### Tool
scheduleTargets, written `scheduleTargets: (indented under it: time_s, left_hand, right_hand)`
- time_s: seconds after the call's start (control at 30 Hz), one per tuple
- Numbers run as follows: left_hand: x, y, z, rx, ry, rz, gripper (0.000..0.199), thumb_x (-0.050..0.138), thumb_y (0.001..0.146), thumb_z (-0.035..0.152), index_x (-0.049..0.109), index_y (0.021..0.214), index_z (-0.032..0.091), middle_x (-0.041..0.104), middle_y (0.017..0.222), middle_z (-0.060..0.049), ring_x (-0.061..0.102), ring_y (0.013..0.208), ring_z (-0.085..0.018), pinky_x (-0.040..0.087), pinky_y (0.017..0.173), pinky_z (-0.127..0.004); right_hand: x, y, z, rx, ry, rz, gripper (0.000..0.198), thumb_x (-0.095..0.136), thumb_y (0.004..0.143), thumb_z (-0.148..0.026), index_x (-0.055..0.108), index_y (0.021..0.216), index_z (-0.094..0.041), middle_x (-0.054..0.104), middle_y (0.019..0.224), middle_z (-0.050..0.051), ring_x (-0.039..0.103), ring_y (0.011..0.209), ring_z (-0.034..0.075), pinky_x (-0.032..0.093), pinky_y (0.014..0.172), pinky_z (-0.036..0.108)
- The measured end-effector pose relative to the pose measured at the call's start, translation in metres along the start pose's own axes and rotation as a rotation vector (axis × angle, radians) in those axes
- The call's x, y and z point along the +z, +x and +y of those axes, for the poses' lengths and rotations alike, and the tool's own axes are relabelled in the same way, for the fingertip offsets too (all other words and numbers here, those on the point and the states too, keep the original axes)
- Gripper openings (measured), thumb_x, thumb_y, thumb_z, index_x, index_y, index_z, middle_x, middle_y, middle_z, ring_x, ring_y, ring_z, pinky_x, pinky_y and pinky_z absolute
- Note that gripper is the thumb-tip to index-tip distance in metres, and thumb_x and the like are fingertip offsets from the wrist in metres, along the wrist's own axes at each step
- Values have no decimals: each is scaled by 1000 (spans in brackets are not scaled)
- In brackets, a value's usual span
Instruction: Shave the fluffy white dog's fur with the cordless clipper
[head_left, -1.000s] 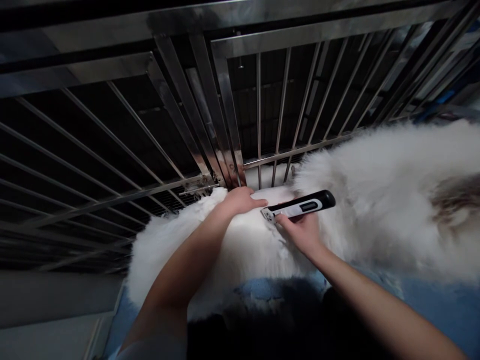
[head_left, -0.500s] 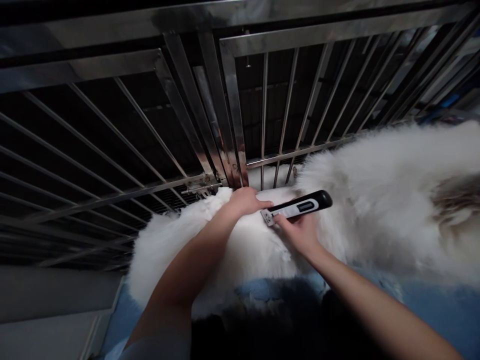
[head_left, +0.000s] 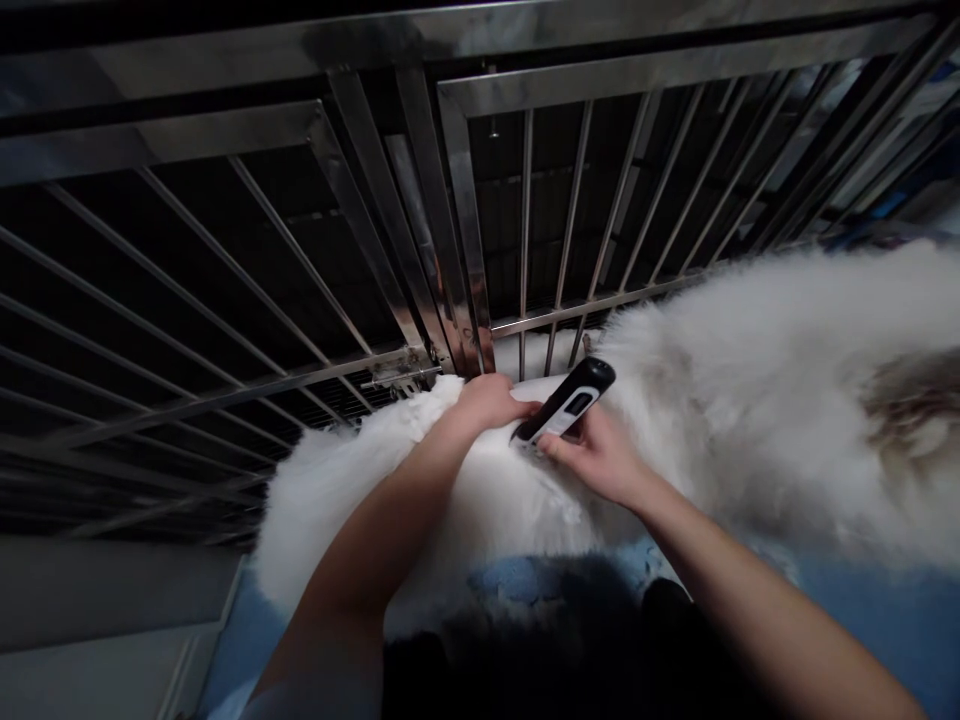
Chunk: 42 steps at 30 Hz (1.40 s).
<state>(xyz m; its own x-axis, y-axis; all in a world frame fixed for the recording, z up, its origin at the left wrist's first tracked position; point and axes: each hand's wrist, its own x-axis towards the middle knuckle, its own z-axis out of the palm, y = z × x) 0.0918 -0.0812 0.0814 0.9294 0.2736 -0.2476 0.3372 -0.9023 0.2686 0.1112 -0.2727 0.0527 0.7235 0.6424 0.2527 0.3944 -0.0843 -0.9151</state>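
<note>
A large white long-haired animal, seemingly a dog (head_left: 720, 400), lies along the front of the cage, with a short-clipped patch in its middle. My right hand (head_left: 600, 455) grips black-and-white hair clippers (head_left: 566, 400), tilted up to the right, their blade end down at the clipped patch. My left hand (head_left: 491, 400) rests on the animal's body just left of the clippers, thumb stretched toward the blade end. Its other fingers are largely hidden over the far side. Loose tufts of white fur (head_left: 559, 495) lie below the blade.
A metal cage (head_left: 457, 220) with barred doors stands directly behind the animal. A door latch (head_left: 409, 370) sits near my left wrist. Blue flooring (head_left: 862, 610) shows below, with fur scraps on it. A pale panel (head_left: 97, 590) is at the lower left.
The clippers have tipped steeper, and their blade end has moved slightly left and down against the coat. My right hand turned with them. The left hand has barely moved.
</note>
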Motion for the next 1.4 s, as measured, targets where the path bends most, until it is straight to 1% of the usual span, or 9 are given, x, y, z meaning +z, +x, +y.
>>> scheduleTargets:
  time_s: [0.13, 0.3, 0.47, 0.67, 0.83, 1.0, 1.17, 1.33, 1.4]
  left_hand:
    - [1, 2, -1, -6, 17, -4, 58, 54, 73, 73, 74, 92, 23, 76, 101, -11, 71, 96, -31, 54, 76, -35]
    - [0, 1, 2, -26, 44, 5, 57, 57, 72, 72, 75, 91, 21, 76, 98, -13, 71, 94, -32, 54, 77, -36]
    - [-1, 2, 3, -44, 35, 20, 66, 51, 73, 79, 74, 92, 20, 75, 100, -14, 71, 97, -34, 54, 79, -38]
    - [-1, 4, 3, -35, 67, 20, 70, 50, 72, 83, 75, 89, 19, 75, 98, -14, 71, 95, -34, 54, 79, -38]
    - [0, 3, 5, -59, 63, 32, 72, 49, 72, 84, 74, 92, 19, 75, 102, -14, 70, 98, -34, 54, 80, -38]
    - [0, 2, 6, -61, 75, 28, 74, 49, 72, 85, 74, 90, 18, 75, 101, -15, 70, 97, -34, 53, 79, -37]
    - [0, 3, 7, -67, 67, 45, 72, 50, 72, 83, 74, 92, 18, 75, 100, -15, 69, 98, -35, 53, 79, -38]
    - [1, 2, 6, -54, 85, 40, 72, 49, 73, 83, 75, 91, 18, 75, 101, -15, 69, 99, -35, 53, 79, -38]
    - [1, 2, 6, -52, 85, 39, 71, 47, 76, 82, 74, 94, 19, 75, 103, -15, 69, 100, -35, 53, 80, -37]
  right_hand:
    - [3, 3, -2, 6, -93, 154, 42, 73, 78, -48, 53, 104, -22, 68, 94, 7, 67, 85, 28, 57, 73, 43]
    - [7, 3, -4, -48, -78, -40, 40, 69, 80, -41, 52, 111, -23, 67, 96, 5, 66, 84, 25, 56, 71, 39]
    - [9, 2, -2, 35, -112, 238, 43, 72, 76, -47, 50, 101, -22, 65, 89, 6, 65, 78, 25, 55, 66, 40]
    - [13, -7, -3, 22, -36, -20, 41, 71, 79, -41, 53, 111, -24, 66, 91, 3, 66, 79, 23, 56, 67, 37]
    - [15, -8, 0, 77, -83, 278, 40, 72, 75, -47, 48, 97, -23, 61, 81, 2, 61, 70, 22, 53, 60, 37]
    - [20, -14, -1, 73, -13, 68, 38, 72, 76, -44, 50, 100, -23, 63, 83, 2, 62, 72, 21, 54, 62, 37]
    - [18, -13, 3, 66, -18, 256, 38, 71, 77, -48, 50, 96, -23, 61, 82, 2, 60, 72, 21, 52, 63, 36]
    - [25, -25, 7, 59, 41, -65, 39, 73, 77, -48, 53, 98, -23, 65, 86, 4, 62, 76, 21, 54, 66, 36]
    - [21, -26, 9, 61, 52, -19, 40, 72, 77, -49, 53, 99, -23, 66, 87, 4, 63, 77, 22, 54, 67, 38]
